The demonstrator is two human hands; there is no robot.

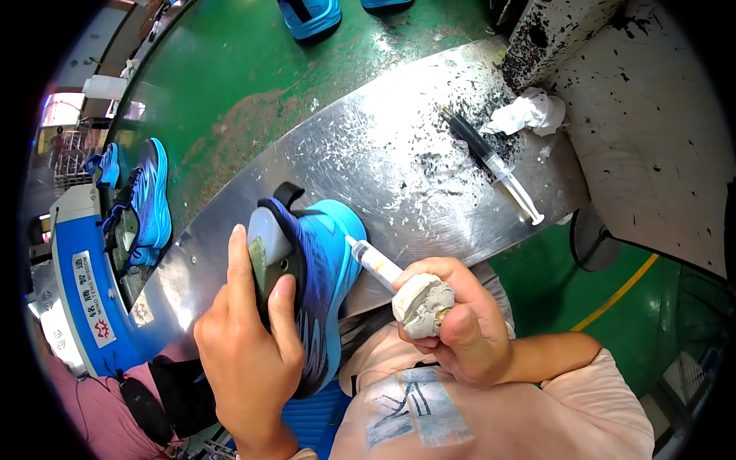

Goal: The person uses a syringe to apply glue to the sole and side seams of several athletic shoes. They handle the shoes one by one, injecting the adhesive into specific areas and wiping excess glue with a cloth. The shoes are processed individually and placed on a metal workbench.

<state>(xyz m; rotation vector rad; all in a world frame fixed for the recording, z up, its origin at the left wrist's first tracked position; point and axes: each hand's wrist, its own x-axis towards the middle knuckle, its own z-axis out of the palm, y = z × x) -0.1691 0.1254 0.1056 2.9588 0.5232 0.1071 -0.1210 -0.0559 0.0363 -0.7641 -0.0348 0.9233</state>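
Note:
My left hand (pixel 249 345) grips a blue running shoe (pixel 331 245) by its opening, thumb and fingers on the green and grey shoe last (pixel 264 249) inside it. The shoe is tilted over the near edge of the metal table, heel pointing away. In my right hand (pixel 475 341) is a clear syringe (pixel 378 264), along with a crumpled white wad (pixel 423 305) that hides its rear end. The syringe tip meets or nearly meets the light blue sole near the heel; exact contact cannot be made out.
On the scratched, black-spotted metal table (pixel 360 153) lie a syringe with black contents (pixel 479 144) and crumpled white tissue (pixel 529 113). More blue shoes (pixel 149 199) stand at left by a blue and white machine (pixel 84 268). A stained panel (pixel 652 138) rises at right.

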